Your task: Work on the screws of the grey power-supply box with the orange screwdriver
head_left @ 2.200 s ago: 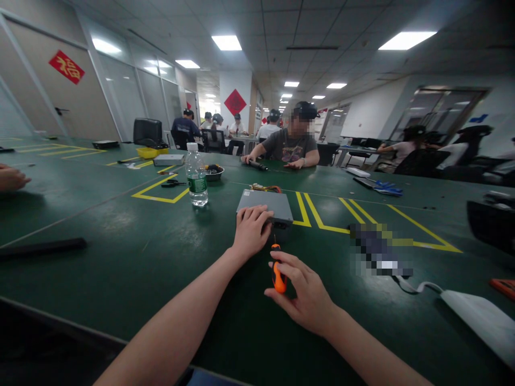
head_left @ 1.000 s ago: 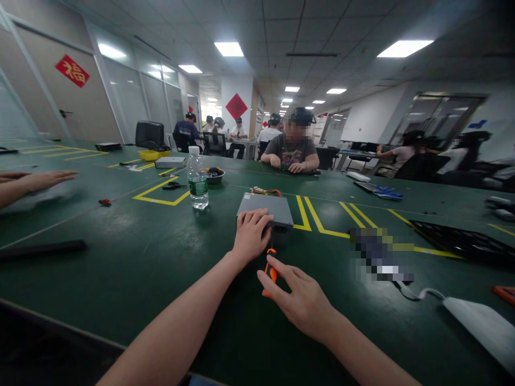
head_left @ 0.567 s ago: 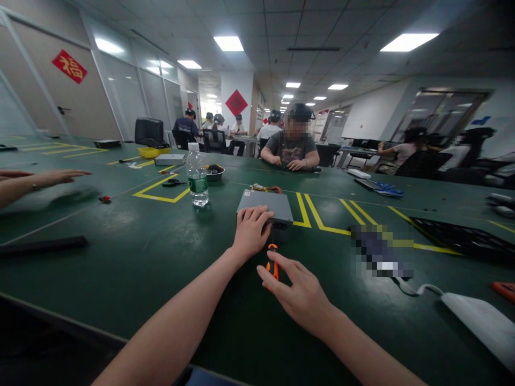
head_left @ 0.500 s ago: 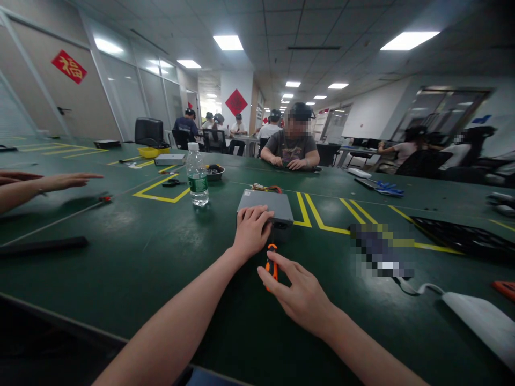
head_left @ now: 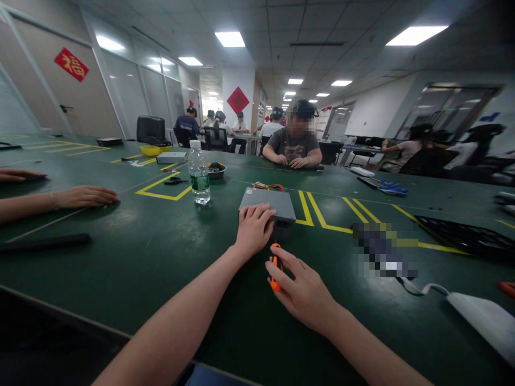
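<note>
A grey metal computer power supply (head_left: pixel 277 201) sits on the green table (head_left: pixel 161 289), with a bundle of coloured cables (head_left: pixel 269 186) at its far side. My left hand (head_left: pixel 254 228) lies over its top near the left front corner, fingers bent over it and thumb down at the front edge, gripping it. In front of the box, my right hand (head_left: pixel 301 281) holds an orange and black screwdriver (head_left: pixel 276 271) between thumb and fingers. The thin shaft points toward the box's near face; whether its tip touches a screw is too small to see.
A water bottle (head_left: pixel 199 174) stands left of the box, a metal bowl (head_left: pixel 216 170) behind it. A co-worker's hands rest at the left edge, near a black bar (head_left: pixel 48 244). On the right are a pixelated device (head_left: pixel 382 249), a white cabled object (head_left: pixel 483 316) and a black panel (head_left: pixel 462 233).
My right hand's fingers have shifted around the screwdriver handle, which now looks turned and more upright. My left hand stays on the power supply. At left, a co-worker's hand has come down onto the table.
</note>
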Action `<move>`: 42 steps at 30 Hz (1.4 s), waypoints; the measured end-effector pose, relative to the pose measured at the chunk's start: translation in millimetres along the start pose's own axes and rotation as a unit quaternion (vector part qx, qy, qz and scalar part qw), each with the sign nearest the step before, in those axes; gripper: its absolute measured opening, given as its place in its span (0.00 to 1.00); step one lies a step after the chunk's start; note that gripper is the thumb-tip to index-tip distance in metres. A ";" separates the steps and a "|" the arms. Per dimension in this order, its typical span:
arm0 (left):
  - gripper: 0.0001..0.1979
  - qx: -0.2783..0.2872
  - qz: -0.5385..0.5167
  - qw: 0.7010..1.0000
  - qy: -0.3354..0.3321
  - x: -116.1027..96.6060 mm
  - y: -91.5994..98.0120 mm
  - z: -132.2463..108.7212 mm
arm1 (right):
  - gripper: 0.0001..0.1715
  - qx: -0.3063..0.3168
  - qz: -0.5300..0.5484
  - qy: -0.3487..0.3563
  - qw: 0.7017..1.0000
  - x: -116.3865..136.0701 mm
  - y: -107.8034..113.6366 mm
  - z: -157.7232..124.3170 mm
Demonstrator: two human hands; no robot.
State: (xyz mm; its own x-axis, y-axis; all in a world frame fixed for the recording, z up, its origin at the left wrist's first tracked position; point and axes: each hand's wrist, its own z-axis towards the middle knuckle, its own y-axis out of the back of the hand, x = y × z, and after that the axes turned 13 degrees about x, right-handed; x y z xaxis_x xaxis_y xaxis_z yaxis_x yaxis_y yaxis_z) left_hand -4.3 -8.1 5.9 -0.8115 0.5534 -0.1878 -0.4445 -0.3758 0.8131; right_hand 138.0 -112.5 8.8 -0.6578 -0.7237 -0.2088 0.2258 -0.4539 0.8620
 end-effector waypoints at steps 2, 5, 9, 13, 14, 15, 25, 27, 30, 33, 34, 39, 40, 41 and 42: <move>0.12 0.000 0.000 1.000 0.000 -0.1 0.1 0.0 | 0.16 -0.012 -0.011 0.006 1.000 -3.6 0.0 0.8; 0.12 0.000 -0.001 1.000 -0.001 -0.2 0.2 -0.1 | 0.14 -0.078 -0.024 -0.007 0.997 -12.6 0.3 2.1; 0.13 0.001 -0.002 1.000 0.000 0.1 0.0 0.1 | 0.06 -0.124 -0.024 -0.022 0.992 -19.2 -1.7 1.5; 0.12 0.003 -0.001 1.000 0.000 0.6 -0.1 0.1 | 0.05 -0.102 -0.020 -0.027 0.994 -15.0 -2.7 -0.6; 0.12 0.003 -0.001 1.000 0.000 0.7 -0.1 0.0 | 0.05 -0.087 -0.019 -0.031 0.996 -12.9 -2.2 -1.2; 0.12 0.003 0.000 1.000 0.000 0.7 -0.1 0.0 | 0.05 -0.069 -0.017 -0.036 0.997 -10.7 -1.6 -1.8; 0.12 -0.005 0.000 1.000 0.000 0.8 -1.4 -0.1 | 0.08 -0.080 -0.032 -0.009 0.996 -13.8 -3.8 -0.1; 0.12 -0.005 -0.001 1.000 0.001 0.7 -1.6 0.0 | 0.03 -0.120 -0.013 -0.041 0.992 -16.9 -3.4 1.2; 0.12 -0.003 -0.001 1.000 0.001 0.5 -1.5 0.1 | 0.03 -0.127 -0.004 -0.052 0.990 -17.4 -4.3 0.4; 0.12 -0.002 0.002 1.000 -0.001 0.4 -1.4 0.0 | 0.03 -0.085 -0.036 -0.030 0.995 -12.3 -8.8 -2.0; 0.12 -0.002 0.003 1.000 -0.002 0.6 -1.3 0.0 | 0.06 -0.063 -0.046 -0.026 0.997 -9.8 -10.4 -2.6; 0.12 -0.002 0.002 1.000 -0.004 1.4 -1.3 -0.2 | 0.19 0.019 -0.051 -0.009 0.998 -0.6 -9.5 -1.7; 0.12 -0.002 0.002 1.000 -0.004 1.5 -1.3 -0.2 | 0.19 0.016 -0.057 -0.004 0.998 -0.9 -7.6 -1.2; 0.12 -0.002 0.003 1.000 -0.004 1.4 -1.2 -0.1 | 0.19 0.004 -0.066 -0.002 0.998 -2.1 -5.6 -0.7; 0.12 -0.003 0.002 1.000 -0.005 1.3 -1.1 -0.1 | 0.17 -0.015 -0.077 -0.002 0.997 -4.0 -3.6 -0.4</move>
State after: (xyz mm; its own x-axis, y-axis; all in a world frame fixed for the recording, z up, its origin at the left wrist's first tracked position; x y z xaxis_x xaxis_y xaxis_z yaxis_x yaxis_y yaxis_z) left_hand -4.9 -7.1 4.7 -0.8095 0.5594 -0.1786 -0.4429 -0.3819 0.8111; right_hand 140.1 -108.2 6.3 -0.6886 -0.6428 -0.3357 0.1429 -0.5742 0.8062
